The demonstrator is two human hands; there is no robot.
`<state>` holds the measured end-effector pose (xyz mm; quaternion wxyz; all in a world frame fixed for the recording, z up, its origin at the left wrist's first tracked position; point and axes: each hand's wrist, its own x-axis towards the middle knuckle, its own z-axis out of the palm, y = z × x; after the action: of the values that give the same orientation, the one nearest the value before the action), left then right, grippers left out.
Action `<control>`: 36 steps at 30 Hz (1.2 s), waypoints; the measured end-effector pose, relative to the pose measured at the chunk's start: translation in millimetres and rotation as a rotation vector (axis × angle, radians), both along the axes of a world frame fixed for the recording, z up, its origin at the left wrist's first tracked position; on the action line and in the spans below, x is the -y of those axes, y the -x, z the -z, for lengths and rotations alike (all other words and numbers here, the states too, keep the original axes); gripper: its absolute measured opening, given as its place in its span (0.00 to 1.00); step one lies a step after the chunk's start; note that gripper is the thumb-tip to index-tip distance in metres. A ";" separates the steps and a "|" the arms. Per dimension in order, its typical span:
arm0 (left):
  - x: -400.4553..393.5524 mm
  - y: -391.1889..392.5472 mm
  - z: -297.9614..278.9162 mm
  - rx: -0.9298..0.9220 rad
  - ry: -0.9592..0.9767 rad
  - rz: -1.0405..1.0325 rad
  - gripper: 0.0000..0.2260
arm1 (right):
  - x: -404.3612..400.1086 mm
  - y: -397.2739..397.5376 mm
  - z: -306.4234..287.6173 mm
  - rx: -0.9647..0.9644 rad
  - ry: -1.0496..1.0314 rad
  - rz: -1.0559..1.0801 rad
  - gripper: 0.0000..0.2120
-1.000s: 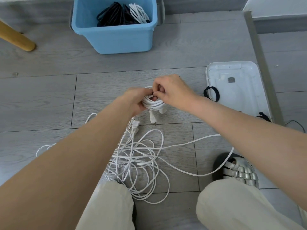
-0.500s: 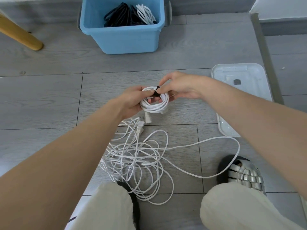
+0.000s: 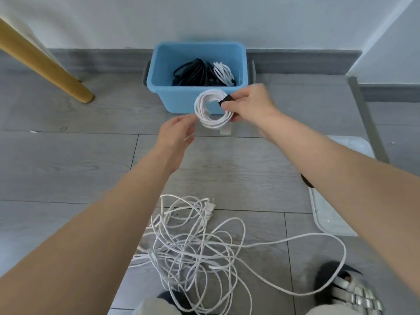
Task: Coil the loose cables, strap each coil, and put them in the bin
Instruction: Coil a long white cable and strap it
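The right hand (image 3: pixel 247 105) is pinching a small round coil of white cable (image 3: pixel 212 110) at the side where a black strap (image 3: pixel 225 100) is wrapping it, with thumb and fingers curled around that point. The coil is hanging to the left of this hand, its ring facing the camera, and a white plug (image 3: pixel 225 130) is dangling under it. The left hand (image 3: pixel 176 133) is sitting just beside the lower left edge of the coil, fingers relaxed and loosely spread, gripping nothing; whether a fingertip is touching the cable cannot be told. The open blue plastic bin (image 3: pixel 159 85) is lying directly beyond the right hand, away from the person, and the coil is overlapping its front wall in the view, so the right hand is the nearer one for the drop. Probably the coil needs to travel forward and over the near rim. Inside the bin, black coils (image 3: pixel 193 72) and a white coil (image 3: pixel 223 72) are lying already. Below both hands, near the person's knees, a tangled heap of loose white cable (image 3: pixel 195 244) is waiting on the grey floor.
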<state>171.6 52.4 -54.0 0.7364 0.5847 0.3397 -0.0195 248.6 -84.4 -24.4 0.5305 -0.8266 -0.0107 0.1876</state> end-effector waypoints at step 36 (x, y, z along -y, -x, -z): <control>14.7 65.8 39.1 -0.533 -1.123 1.262 0.20 | 10.1 48.7 59.6 -0.144 0.044 0.136 0.12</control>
<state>105.8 37.7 -93.1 0.0891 0.9145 0.0736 -0.3878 199.9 -94.5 -83.9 0.5230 -0.8214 0.0879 0.2101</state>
